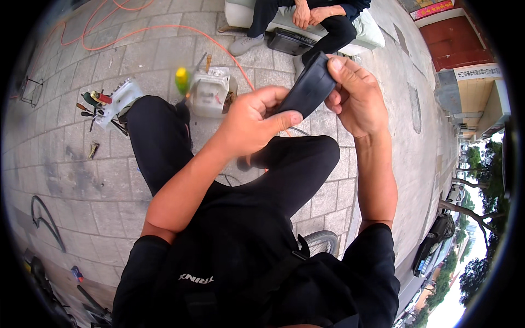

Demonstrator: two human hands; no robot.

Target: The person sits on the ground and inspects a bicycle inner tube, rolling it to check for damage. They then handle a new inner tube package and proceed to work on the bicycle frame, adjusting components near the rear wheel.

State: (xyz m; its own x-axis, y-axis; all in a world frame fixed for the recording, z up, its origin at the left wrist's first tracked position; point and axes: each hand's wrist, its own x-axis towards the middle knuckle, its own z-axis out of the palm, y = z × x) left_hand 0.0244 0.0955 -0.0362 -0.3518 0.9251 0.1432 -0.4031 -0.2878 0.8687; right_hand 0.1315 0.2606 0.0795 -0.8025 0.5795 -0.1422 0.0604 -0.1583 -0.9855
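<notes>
A flattened stretch of black rubber inner tube [307, 86] is held up at a slant between my hands, above my knees. My left hand [257, 117] grips its lower end, thumb on top and fingers curled underneath. At the upper end my right hand [353, 82] pinches the rubber between thumb and fingers. A thin black curved line shows behind the tube near my knee; whether it belongs to the tube I cannot tell.
A cut white plastic container [210, 95] stands ahead, beside a blurred yellow-green object [182, 81]. Left is a white tool holder [123, 98] with screwdrivers. An orange hose [180, 27] crosses the paving. Another person [306, 16] sits opposite. A tyre [322, 240] lies near my right side.
</notes>
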